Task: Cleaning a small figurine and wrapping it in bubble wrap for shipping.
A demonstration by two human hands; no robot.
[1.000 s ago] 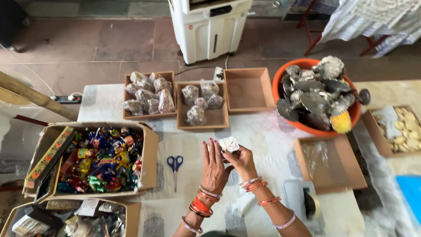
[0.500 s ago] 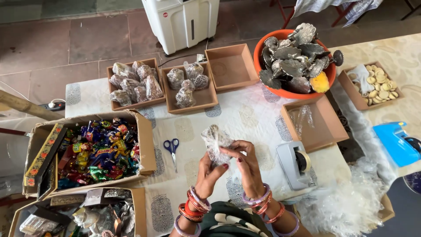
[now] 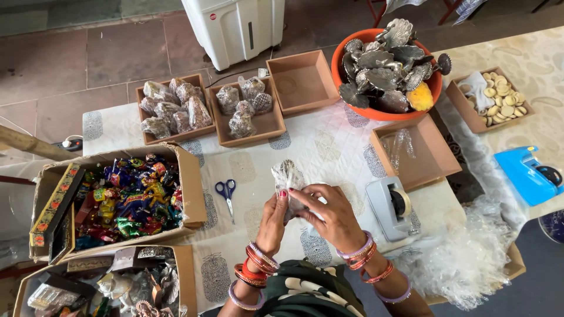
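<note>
Orange bowl (image 3: 358, 105), blue-handled scissors (image 3: 226, 194), silver leaf dishes (image 3: 382, 61), white patterned tablecloth (image 3: 329, 147), bright blue tape dispenser (image 3: 529, 175)

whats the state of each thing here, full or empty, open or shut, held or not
wrapped piece: held by both hands, in clear plastic
left hand: gripping it
right hand: gripping it
scissors: shut, lying flat
middle tray: empty
orange bowl: heaped full
sweets carton: open, full

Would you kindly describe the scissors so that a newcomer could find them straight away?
Start at the big cardboard box of bright foil-wrapped sweets on the cloth-covered table. Just right of it, left of the person's left hand, lie the scissors, flat on the cloth. They alone have blue loop handles, blades pointing towards the person.
</note>
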